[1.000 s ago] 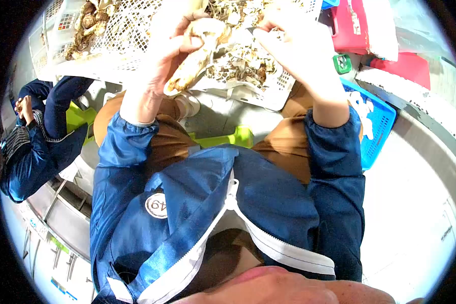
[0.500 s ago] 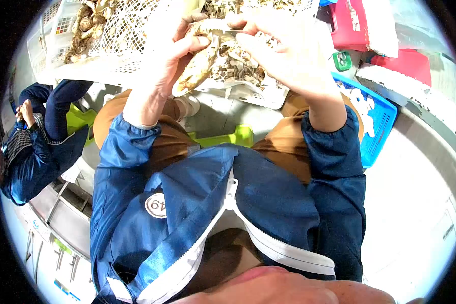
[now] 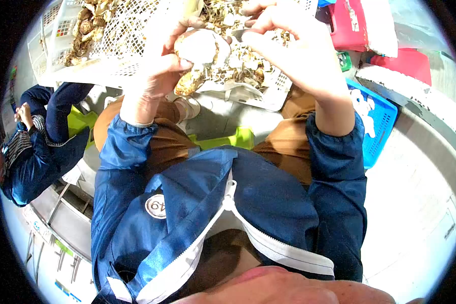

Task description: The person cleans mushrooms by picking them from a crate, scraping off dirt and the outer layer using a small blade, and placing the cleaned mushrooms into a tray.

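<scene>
My left hand (image 3: pixel 162 73) is closed around a large mushroom (image 3: pixel 195 46), its pale cap turned up and its brown, soil-stained stem end pointing down. Just to the right, my right hand (image 3: pixel 288 48) pinches a small knife (image 3: pixel 238 34), of which only a short grey blade shows between the fingers. The blade is apart from the cap, near its right edge. Below both hands, mushroom trimmings (image 3: pixel 238 68) lie in a white plastic basket (image 3: pixel 271 99). Bright glare washes out parts of the hands and the cap.
A white mesh basket (image 3: pixel 126 38) at upper left holds brown, untrimmed mushrooms (image 3: pixel 88 25). At right, a blue basket (image 3: pixel 385 134) contains white pieces (image 3: pixel 362 109). Red containers (image 3: pixel 350 25) and a small green box (image 3: pixel 344 61) stand beyond. Another person (image 3: pixel 40 147) sits at left.
The mushroom has turned so its pale cap now faces up. My right hand has drawn slightly right, and the knife has come away from the mushroom.
</scene>
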`<state>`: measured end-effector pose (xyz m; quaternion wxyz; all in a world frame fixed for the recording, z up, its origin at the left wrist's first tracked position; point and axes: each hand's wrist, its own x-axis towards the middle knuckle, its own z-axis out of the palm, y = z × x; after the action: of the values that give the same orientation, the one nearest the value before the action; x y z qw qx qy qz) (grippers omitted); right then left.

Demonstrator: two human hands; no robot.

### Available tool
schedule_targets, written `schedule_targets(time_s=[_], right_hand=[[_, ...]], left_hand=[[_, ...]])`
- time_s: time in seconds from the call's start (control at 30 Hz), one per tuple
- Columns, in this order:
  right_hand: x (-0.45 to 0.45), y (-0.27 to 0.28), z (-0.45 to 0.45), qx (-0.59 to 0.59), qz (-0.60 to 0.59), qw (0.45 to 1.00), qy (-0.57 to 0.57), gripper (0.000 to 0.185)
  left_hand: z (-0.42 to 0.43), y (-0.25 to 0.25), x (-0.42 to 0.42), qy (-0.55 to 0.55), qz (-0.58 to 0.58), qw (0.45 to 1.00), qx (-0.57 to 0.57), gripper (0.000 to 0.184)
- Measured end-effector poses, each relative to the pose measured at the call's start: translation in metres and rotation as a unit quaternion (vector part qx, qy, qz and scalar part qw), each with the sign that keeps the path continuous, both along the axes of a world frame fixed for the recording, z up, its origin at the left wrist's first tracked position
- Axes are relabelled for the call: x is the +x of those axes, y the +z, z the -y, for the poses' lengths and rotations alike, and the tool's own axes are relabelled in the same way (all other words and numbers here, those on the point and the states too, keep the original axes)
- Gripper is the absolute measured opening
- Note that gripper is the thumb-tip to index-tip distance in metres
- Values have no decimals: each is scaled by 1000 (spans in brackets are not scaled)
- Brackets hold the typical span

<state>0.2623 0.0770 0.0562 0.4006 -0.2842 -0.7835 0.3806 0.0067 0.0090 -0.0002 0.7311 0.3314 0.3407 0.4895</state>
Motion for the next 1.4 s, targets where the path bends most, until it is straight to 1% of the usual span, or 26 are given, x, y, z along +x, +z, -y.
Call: schedule_targets(time_s=[0.07,0.17,0.2,0.3,0.43,0.47,0.5,0.57,0.63,0.67,0.7,0.77,0.83,0.9,0.93,1.0,1.07,1.1,1.13,1.17,1.2,1.23,1.3,1.4], right_hand=[[-1,11,2,24,41,998,36,10],[-1,0,7,-52,-24,996,73,15],[1,5,10,-74,2,995,61,14],[2,7,14,-123,7,991,56,14],[3,1,11,-106,14,992,62,14],[0,-4,11,-135,-11,988,77,13],[0,-3,11,-124,3,990,71,13],[0,0,12,-104,33,992,58,13],[-1,-1,13,-98,28,994,51,14],[-1,-2,13,-95,25,994,47,14],[-1,-1,13,-114,35,993,27,12],[4,1,10,-150,55,987,-12,11],[5,19,5,-196,98,969,-117,9],[9,23,0,-171,92,976,-97,8],[9,19,0,-112,89,988,-57,8],[8,5,4,3,80,996,25,10],[5,5,11,-57,63,995,61,9],[4,5,13,-84,56,992,78,8],[3,0,10,-93,21,989,114,8],[4,0,11,-109,24,986,121,8],[5,1,12,-124,27,983,130,9],[6,1,12,-140,30,980,138,9],[7,-2,12,-136,31,981,138,8],[7,-5,12,-132,37,982,131,8]], left_hand=[[-4,5,-3,-31,20,999,-18,75],[-5,1,-1,-24,8,1000,0,77],[1,-5,0,25,6,1000,-16,80],[3,-5,0,15,-17,999,-40,82],[3,0,-2,-30,-106,994,-6,87],[1,2,-1,-43,-119,992,2,87],[0,3,-1,-57,-132,990,9,88],[2,6,-1,-47,-164,985,-17,88],[1,4,-2,-47,-169,985,1,89],[-3,-1,-3,-51,-157,986,32,89],[-4,-5,-4,-55,-146,986,62,90],[-2,-7,-4,-37,-141,988,54,89],[2,-6,-3,-21,-115,993,27,86],[5,-1,-1,-10,-67,998,-18,81],[-1,3,0,-37,-73,997,16,80],[-3,9,5,-30,-98,995,10,82],[2,11,7,-16,-114,993,-23,83],[2,9,6,-33,-107,994,-6,81],[0,7,3,-48,-99,994,10,78],[0,5,1,-62,-92,993,26,76],[-2,3,1,-92,-63,994,21,78],[-1,3,1,-91,-59,994,18,78],[-1,2,3,-91,-50,995,11,79],[-5,-1,0,-121,-60,990,43,77]])
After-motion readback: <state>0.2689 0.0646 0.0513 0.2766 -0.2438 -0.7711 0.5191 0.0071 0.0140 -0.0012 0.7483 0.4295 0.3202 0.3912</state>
